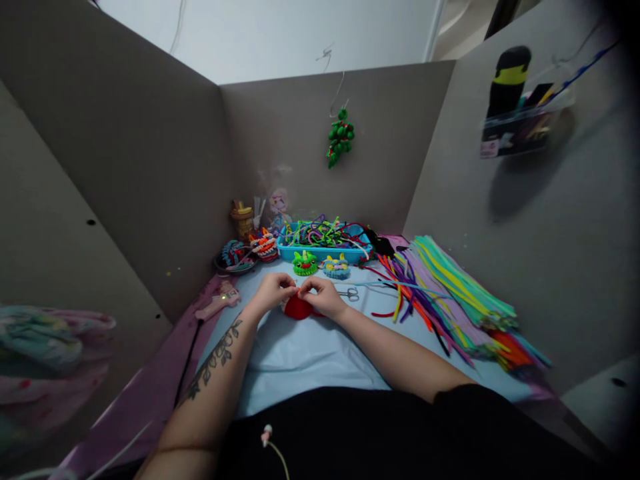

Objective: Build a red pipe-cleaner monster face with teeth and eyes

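Both hands meet over a rounded red craft piece (299, 307), seemingly made of pipe cleaner. My left hand (277, 291) pinches its top edge from the left with closed fingers. From the other side, my right hand (323, 296) pinches the same top edge, thumb and forefinger pressed together. A red strand shows under the right hand. Just beyond the hands sit a green pipe-cleaner creature (305, 263) and a blue and yellow one (337, 267). Scissors (351, 294) lie right of my right hand. What exactly the fingertips grip is too small to make out.
A blue tray (320, 253) of tangled pipe cleaners stands at the back. Bundles of long pipe cleaners (450, 287) cover the right side. A pink glue gun (220, 301) lies left, near a dark bowl (233, 267). Grey panels (290, 140) enclose the table.
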### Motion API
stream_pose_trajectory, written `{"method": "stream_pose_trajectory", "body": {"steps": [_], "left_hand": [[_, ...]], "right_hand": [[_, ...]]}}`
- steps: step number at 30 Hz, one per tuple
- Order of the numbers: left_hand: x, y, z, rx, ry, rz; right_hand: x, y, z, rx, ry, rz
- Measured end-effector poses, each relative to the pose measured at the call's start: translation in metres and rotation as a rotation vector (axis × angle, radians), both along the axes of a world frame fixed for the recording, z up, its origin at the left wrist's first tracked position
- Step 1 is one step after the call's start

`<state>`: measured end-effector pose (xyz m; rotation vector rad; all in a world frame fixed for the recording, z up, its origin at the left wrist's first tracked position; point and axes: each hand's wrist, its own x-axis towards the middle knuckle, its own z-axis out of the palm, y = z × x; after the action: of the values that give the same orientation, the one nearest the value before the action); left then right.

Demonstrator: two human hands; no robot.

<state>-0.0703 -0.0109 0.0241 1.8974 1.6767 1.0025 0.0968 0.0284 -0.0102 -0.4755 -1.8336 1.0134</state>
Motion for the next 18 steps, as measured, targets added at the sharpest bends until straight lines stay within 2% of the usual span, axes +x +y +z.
{"method": "stream_pose_trajectory", "body": {"steps": [5, 9, 12, 15, 18], "left_hand": [[-0.002, 0.0, -0.003, 0.103, 0.017, -0.061], [0.001, -0.006, 0.001, 0.246, 0.199, -0.069], [0.007, -0.011, 0.004, 0.236, 0.337, -0.06], [0.014, -0.015, 0.005, 0.21, 0.395, -0.048], [0.019, -0.019, 0.007, 0.194, 0.454, -0.02]], "right_hand": [[-0.002, 0.005, -0.004, -0.075, 0.013, -0.072], [-0.002, 0.009, -0.007, -0.084, 0.035, -0.129], [-0.002, 0.006, -0.005, -0.035, 0.027, -0.11], [-0.001, 0.001, -0.002, -0.009, 0.011, -0.086], [0.001, 0.002, -0.001, -0.048, 0.045, -0.014]]}}
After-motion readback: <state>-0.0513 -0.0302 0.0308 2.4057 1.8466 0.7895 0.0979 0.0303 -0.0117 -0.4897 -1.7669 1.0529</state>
